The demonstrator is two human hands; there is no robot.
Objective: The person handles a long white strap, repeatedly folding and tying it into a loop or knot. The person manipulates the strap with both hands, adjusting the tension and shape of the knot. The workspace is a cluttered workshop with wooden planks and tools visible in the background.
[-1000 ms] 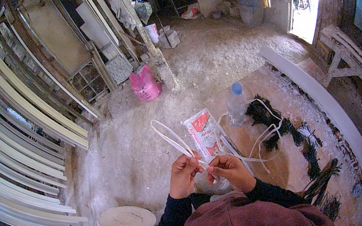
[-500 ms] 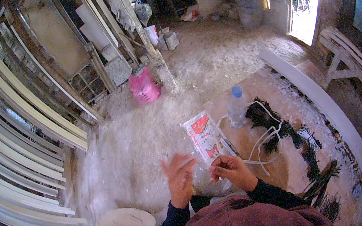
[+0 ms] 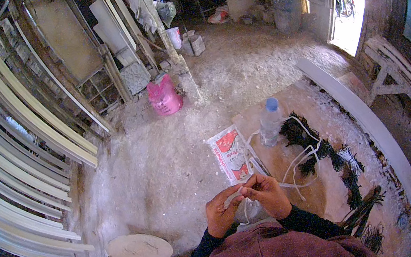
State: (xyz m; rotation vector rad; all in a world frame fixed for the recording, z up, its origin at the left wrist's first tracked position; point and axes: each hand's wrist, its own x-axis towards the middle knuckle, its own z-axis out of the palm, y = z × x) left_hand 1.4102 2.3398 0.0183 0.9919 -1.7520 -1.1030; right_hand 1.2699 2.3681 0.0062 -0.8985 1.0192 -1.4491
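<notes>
Left grip (image 3: 223, 212) pinching, fingers (image 3: 225, 195) slanting inward | right grip (image 3: 268, 195) just beside it, pinching too, fingers meeting it | both forearms (image 3: 313, 223) angled in below the grips

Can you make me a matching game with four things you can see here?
Things:
1. plastic bottle
2. tied plastic bag
3. white strip
4. shallow round basin

Clues:
A. between the left hand and right hand
B. near the picture's lower edge, on the left
C. see-through, with a blue cap
D. bright pink

Right pairs: 1-C, 2-D, 3-A, 4-B
</notes>
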